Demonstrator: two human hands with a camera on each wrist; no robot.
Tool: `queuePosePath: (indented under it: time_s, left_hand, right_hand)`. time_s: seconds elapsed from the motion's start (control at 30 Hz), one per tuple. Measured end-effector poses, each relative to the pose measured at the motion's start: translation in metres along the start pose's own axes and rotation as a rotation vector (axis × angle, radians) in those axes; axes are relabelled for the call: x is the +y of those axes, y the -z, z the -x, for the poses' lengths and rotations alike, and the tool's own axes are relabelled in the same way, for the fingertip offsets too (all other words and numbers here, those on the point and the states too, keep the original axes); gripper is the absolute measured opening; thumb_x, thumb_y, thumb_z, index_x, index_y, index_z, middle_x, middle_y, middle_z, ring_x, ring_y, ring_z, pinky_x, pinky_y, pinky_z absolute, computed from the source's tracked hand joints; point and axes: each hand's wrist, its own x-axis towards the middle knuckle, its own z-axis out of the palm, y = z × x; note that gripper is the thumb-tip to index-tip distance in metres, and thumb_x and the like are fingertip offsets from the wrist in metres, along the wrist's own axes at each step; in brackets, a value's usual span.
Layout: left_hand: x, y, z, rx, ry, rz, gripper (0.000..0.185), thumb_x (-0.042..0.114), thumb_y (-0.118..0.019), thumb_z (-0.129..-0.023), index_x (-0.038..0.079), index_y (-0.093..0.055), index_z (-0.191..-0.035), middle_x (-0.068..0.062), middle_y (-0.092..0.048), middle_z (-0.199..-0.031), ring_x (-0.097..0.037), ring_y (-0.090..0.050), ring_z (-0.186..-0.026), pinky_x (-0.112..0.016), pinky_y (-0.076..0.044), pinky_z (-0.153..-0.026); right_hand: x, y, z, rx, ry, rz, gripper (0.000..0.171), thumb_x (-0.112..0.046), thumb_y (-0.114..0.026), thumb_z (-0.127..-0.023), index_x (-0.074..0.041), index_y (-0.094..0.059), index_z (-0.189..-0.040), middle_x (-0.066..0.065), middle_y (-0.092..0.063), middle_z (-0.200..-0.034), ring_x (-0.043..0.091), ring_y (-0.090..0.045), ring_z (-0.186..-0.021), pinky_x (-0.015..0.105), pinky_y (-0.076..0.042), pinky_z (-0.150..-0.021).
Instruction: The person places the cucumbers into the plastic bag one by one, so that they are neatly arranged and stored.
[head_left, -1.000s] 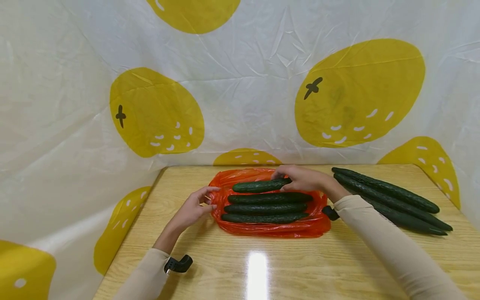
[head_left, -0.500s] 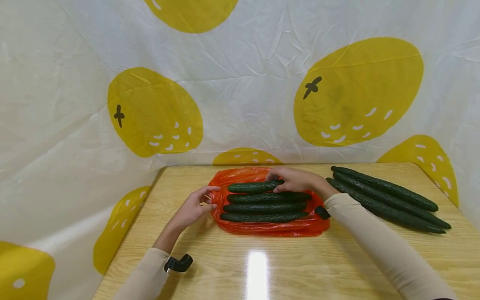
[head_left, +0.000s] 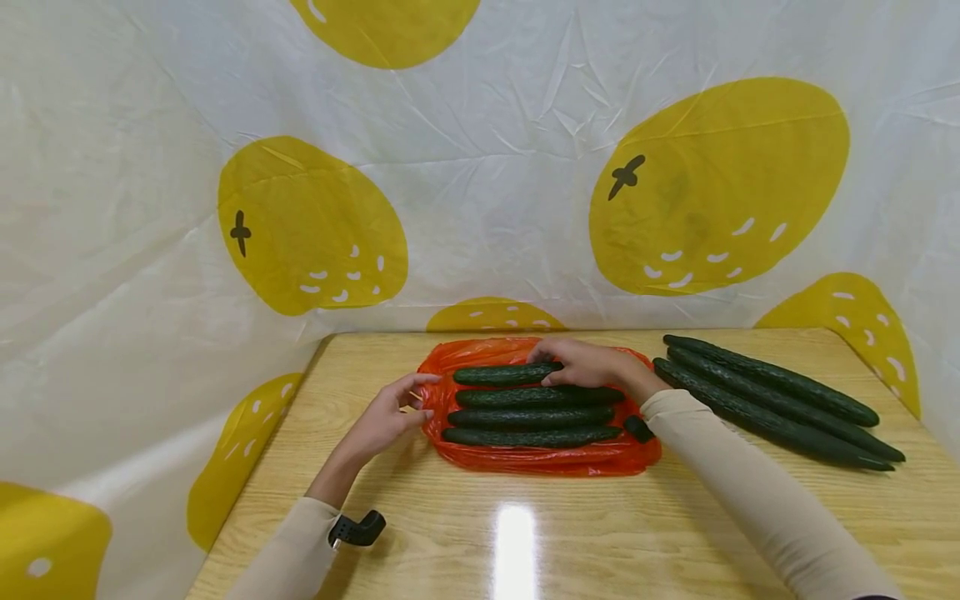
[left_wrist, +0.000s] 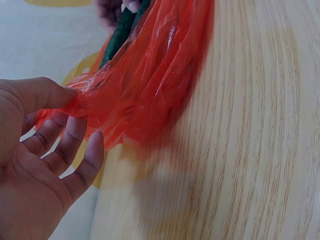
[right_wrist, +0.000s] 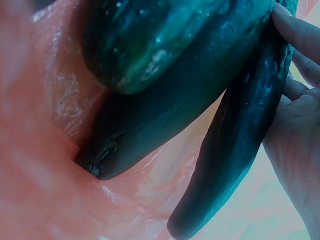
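An orange-red plastic bag [head_left: 540, 458] lies spread on the wooden table [head_left: 525, 533] with a row of dark green cucumbers on it. My right hand [head_left: 570, 363] grips the farthest cucumber [head_left: 498, 375] at its right end, low over the bag. In the right wrist view my right hand's fingers [right_wrist: 295, 125] curl round that cucumber [right_wrist: 240, 130], beside two others [right_wrist: 170, 110]. My left hand [head_left: 405, 402] pinches the bag's left edge. The left wrist view shows its thumb [left_wrist: 47, 93] and fingers holding the bag's rim [left_wrist: 145, 80] raised.
Three longer cucumbers [head_left: 772, 392] lie side by side on the table's right part. A white sheet printed with yellow fruit [head_left: 480, 167] hangs behind and at both sides. Bare wood with a light glare [head_left: 513, 542] lies in front of the bag.
My right hand has carried the far cucumber a little to the left and lower onto the bag. The left hand has kept its hold on the bag's edge.
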Motion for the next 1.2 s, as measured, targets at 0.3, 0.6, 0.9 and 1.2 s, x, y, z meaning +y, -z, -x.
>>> queuePosePath:
  time_s: [0.3, 0.6, 0.9, 1.2]
  left_hand:
    - [0.000, -0.001, 0.001, 0.000, 0.007, 0.012, 0.051, -0.005, -0.069, -0.090, 0.006, -0.058, -0.138, -0.015, -0.056, -0.107, -0.028, -0.057, -0.090, -0.026, -0.051, -0.071]
    - [0.000, 0.000, 0.002, 0.002, 0.007, -0.011, 0.051, -0.004, -0.069, -0.090, 0.004, -0.057, -0.139, -0.014, -0.057, -0.105, -0.027, -0.058, -0.091, -0.026, -0.052, -0.073]
    - [-0.001, 0.001, 0.001, 0.006, -0.012, -0.024, 0.050, -0.003, -0.070, -0.090, 0.002, -0.057, -0.138, -0.014, -0.058, -0.105, -0.026, -0.057, -0.092, -0.027, -0.051, -0.074]
    - [-0.001, 0.000, 0.001, 0.002, -0.006, -0.017, 0.051, -0.004, -0.070, -0.090, 0.005, -0.058, -0.138, -0.012, -0.058, -0.105, -0.027, -0.058, -0.092, -0.027, -0.052, -0.075]
  right_hand:
    - [0.001, -0.004, -0.001, -0.042, -0.015, 0.019, 0.040, -0.016, -0.062, -0.101, -0.008, -0.056, -0.140, 0.012, -0.055, -0.142, 0.034, -0.050, -0.135, 0.052, -0.041, -0.109]
    - [0.009, -0.006, 0.002, -0.068, -0.017, -0.028, 0.035, -0.009, -0.058, -0.103, -0.007, -0.059, -0.137, 0.010, -0.059, -0.138, 0.031, -0.055, -0.128, 0.050, -0.045, -0.106]
    - [0.005, 0.005, 0.013, -0.047, -0.012, -0.057, 0.037, -0.012, -0.063, -0.100, -0.006, -0.059, -0.137, 0.010, -0.061, -0.136, 0.029, -0.058, -0.127, 0.051, -0.044, -0.107]
    - [0.003, 0.013, 0.032, -0.065, -0.051, -0.039, 0.048, -0.021, -0.068, -0.099, -0.002, -0.055, -0.141, 0.013, -0.057, -0.142, 0.034, -0.053, -0.133, 0.055, -0.039, -0.111]
